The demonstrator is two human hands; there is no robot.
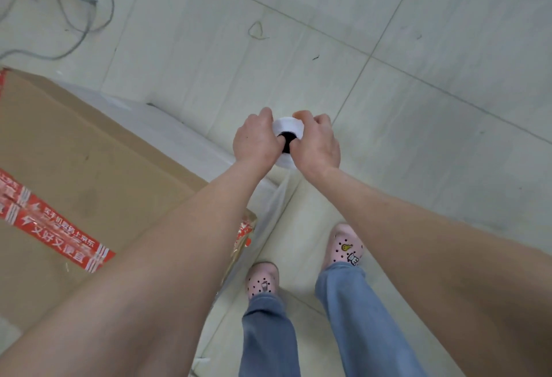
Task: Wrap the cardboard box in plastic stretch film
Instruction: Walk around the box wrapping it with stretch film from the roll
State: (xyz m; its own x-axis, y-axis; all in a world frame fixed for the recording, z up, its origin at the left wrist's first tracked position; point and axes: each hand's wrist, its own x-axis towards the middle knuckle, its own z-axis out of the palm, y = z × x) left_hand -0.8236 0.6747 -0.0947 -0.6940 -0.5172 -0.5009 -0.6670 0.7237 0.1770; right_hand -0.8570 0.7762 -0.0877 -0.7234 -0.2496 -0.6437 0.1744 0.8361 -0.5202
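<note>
Two hands close on the top end of a roll of film, held upright with its dark core hole facing the camera. The left hand wraps the left side of the roll and the right hand the right, each with its thumb hooked into the core and its fingers curled over the outer edge. Held that way, the roll can probably spin on the thumbs and let film pay out as it is pulled along.

From the roll a clear sheet of film stretches away to the left and lies along the side of the cardboard box, which looks like one band of wrap being laid. More film hangs slack below the roll, near the box's near corner.

That box stands on the tiled floor, to the left of the hands and close beside them, its flat top sealed with red printed tape. Both feet, in pink clogs, stand just past that corner, placed as if for walking round the box.
</note>
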